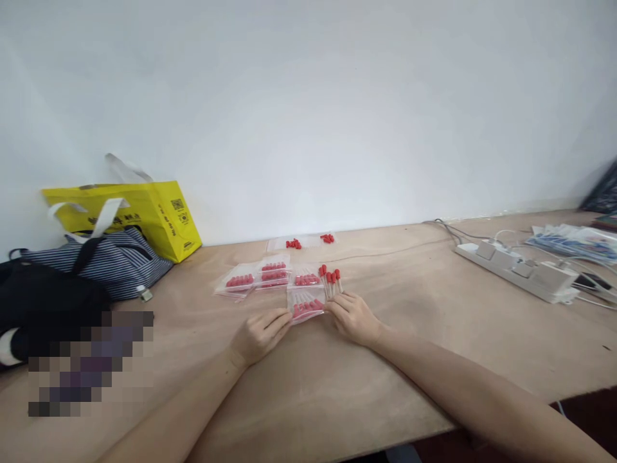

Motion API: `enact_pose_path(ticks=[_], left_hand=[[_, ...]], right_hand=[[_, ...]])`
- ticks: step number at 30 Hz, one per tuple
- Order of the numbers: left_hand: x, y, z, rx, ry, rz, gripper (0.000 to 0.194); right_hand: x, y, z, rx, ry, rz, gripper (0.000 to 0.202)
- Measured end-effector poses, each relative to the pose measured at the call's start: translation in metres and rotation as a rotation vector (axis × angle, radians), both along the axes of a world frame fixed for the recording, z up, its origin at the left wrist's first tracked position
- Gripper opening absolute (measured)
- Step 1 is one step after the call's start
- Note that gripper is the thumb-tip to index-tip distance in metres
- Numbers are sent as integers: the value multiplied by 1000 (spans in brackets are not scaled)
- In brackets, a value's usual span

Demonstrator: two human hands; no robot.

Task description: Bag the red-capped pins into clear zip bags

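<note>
A clear zip bag [306, 303] holding several red-capped sticks lies between my hands. My left hand [260, 334] pinches its lower left corner, fingers pressed together. On the other side my right hand [353, 317] has its fingertips closed on the bag's right edge. Just beyond my right hand, several loose red-tipped droppers [330, 278] lie on the table, tips away from me. Filled bags with red caps [240, 281] lie behind and to the left, some overlapping. Farther back rests another clear bag [308, 242] with two clusters of red pieces.
On the wooden table [385, 399], a yellow bag [178, 218], a striped bag [120, 257] and a black bag [48, 302] stand at left. A blurred patch lies in front of them. At right are a power strip [511, 273], cables and packaged items [573, 241].
</note>
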State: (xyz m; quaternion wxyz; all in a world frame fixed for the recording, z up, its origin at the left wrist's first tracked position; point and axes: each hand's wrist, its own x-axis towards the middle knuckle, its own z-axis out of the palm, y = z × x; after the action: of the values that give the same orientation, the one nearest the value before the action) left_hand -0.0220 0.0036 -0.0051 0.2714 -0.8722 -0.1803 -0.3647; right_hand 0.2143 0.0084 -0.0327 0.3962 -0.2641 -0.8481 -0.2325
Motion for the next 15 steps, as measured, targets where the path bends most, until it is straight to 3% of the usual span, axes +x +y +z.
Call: enact_pose_path(ticks=[6, 15], left_hand=[[-6, 5, -4, 16, 23, -30, 18], [-4, 5, -2, -62, -17, -38, 16]], right_hand=[[3, -1, 4, -24, 21, 51, 15], [5, -1, 8, 91, -53, 55, 21]])
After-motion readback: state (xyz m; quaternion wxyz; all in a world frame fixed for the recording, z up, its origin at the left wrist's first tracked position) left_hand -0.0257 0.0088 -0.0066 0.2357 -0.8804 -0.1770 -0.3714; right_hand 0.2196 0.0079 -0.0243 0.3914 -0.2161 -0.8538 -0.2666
